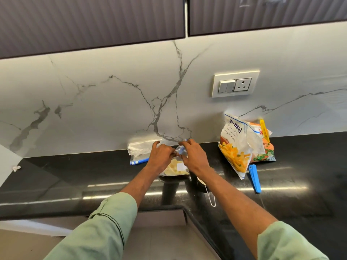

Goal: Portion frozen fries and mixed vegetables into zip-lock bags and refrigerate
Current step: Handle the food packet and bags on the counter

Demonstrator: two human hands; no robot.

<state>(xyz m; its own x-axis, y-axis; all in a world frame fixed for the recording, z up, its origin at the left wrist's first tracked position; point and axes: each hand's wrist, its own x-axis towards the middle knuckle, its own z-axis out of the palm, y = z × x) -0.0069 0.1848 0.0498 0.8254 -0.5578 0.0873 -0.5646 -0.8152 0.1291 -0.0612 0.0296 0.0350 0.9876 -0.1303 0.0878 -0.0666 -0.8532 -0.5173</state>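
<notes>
The fries pack at centre right leans on the wall. It reads "Amul" in dark letters, with "French Fries" below. The line between them is only partly legible. Behind it, touching, is the orange veg pack, its writing mostly hidden, with a yellow clip at its top. A blue clip lies on the black counter just below the fries pack.

At frame centre the zip bag stands on the counter, holding pale fries and bearing a white patch with no readable writing. The left hand and right hand meet at its top. The fingers of both are curled and pinch the mouth by the blue zip strip. A spare bag, clear with a blue strip, lies just left of the hands against the wall. Under the right wrist a wire handle pokes towards the front edge; what it belongs to is hidden.

The counter's front edge runs across the lower middle and turns a corner under the forearms, angling to lower right. The widest open stretch lies left of the hands, reaching a paper scrap at the far left. A socket plate sits on the wall at upper right, with cabinets overhanging along the top.
</notes>
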